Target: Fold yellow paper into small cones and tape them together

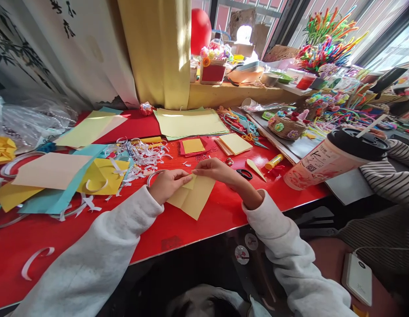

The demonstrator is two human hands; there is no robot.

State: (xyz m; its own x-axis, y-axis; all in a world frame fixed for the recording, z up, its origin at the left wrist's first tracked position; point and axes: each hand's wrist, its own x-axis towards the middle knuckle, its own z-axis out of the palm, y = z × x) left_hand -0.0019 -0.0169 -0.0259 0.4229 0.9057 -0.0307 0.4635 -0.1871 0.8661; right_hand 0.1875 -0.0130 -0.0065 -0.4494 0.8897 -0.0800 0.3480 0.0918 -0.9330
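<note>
A creased sheet of pale yellow paper (197, 199) lies on the red table in front of me, one corner towards the table's front edge. My left hand (169, 182) pinches the paper's far edge between thumb and fingers. Close beside it, my right hand (214, 171) has its fingers bent down and closed on the same edge, where a small part of the paper is folded over. The fingertips hide part of that fold. To the right of my right hand lie black-handled scissors (244, 174) and a narrow folded paper cone (256, 170).
A tall drink cup (308, 165) leans at the right, near a person's striped sleeve (387, 176). Glue stick (274, 161), stacked yellow sheets (191, 123) and square papers (235, 143) lie behind my hands. White paper shreds (146, 154) and coloured sheets (52, 169) cover the left.
</note>
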